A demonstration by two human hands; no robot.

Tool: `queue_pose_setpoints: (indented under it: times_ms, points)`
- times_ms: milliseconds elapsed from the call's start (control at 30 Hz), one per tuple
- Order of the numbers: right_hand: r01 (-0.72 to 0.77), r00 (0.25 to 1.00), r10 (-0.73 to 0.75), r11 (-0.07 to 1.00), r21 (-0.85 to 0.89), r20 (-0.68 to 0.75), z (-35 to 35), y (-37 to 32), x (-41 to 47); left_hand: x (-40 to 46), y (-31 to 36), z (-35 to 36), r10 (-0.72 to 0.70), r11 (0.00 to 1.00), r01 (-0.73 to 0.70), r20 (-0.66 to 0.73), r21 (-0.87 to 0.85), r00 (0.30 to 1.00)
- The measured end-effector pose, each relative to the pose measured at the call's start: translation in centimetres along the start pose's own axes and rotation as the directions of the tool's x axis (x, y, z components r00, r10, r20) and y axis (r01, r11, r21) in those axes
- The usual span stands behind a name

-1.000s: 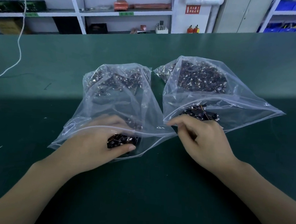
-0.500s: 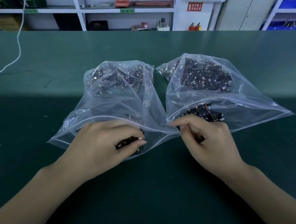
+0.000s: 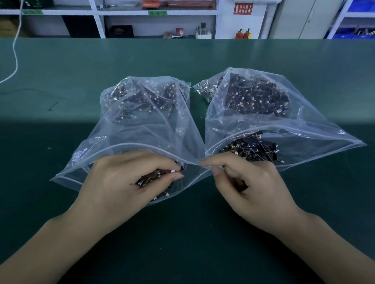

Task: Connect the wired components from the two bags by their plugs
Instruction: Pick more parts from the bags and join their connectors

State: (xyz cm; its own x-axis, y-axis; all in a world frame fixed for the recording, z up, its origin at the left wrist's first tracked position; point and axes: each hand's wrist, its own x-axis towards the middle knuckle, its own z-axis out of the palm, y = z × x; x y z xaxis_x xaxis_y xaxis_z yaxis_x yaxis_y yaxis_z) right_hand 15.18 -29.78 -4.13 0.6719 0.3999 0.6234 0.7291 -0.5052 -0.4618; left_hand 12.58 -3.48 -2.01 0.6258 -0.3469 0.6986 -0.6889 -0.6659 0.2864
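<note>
Holding wired components [image 3: 250,150]: two bags [image 3: 151,137]

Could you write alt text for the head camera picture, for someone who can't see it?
Two hands reach into two open clear bags of small dark wired parts on a green table: the left hand grips parts in the left bag, the right hand pinches something small at the right bag. Shelves stand behind.
</note>
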Motion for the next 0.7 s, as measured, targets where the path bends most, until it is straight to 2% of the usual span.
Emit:
queue_pose_setpoints:
  times_ms: [333, 500, 700]
  points:
    - [0.057, 0.993, -0.057, 0.998, 0.002, 0.106, -0.1, -0.6, -0.1, -0.3, 1.0, 1.1, -0.172, 0.952, 0.186, 0.077, -0.242, 0.982]
    - [0.073, 0.993, -0.071, 0.997, -0.024, 0.094, 0.2, -0.4, 0.0, -0.7, 1.2, 1.8, -0.184, 0.917, 0.219, 0.134, -0.332, 0.974]
    - [0.038, 0.999, -0.037, 0.999, -0.032, 0.034, 0.5, -0.2, -0.2, -0.6, 1.2, 1.7, -0.142, 0.939, 0.18, 0.149, -0.293, 0.979]
